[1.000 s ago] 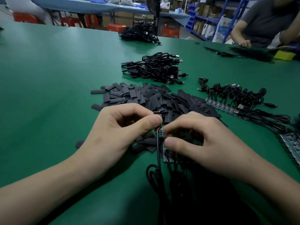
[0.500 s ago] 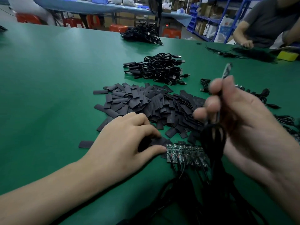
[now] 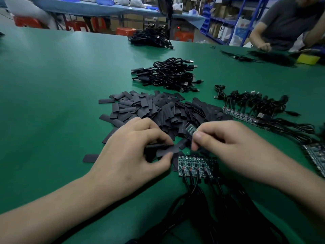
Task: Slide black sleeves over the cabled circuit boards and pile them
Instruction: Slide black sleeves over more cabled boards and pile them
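My left hand (image 3: pixel 133 152) pinches a flat black sleeve (image 3: pixel 164 151) between thumb and fingers, just above the table. My right hand (image 3: pixel 226 147) grips a small circuit board (image 3: pixel 190 129) that sticks out toward the sleeve; the two are a short gap apart. A heap of loose black sleeves (image 3: pixel 158 110) lies right behind both hands. A row of joined green circuit boards (image 3: pixel 195 166) with black cables lies below my hands. A pile of sleeved cables (image 3: pixel 168 74) sits further back.
More cabled board strips (image 3: pixel 246 115) lie at the right, another at the right edge (image 3: pixel 314 155). A far cable pile (image 3: pixel 151 38) sits at the table's back. A person in a grey shirt (image 3: pixel 288 23) works at the far right corner beside a yellow block (image 3: pixel 307 59).
My right hand has come down from its raised position with the board to meet my left hand. My left hand has lifted a sleeve off the table.
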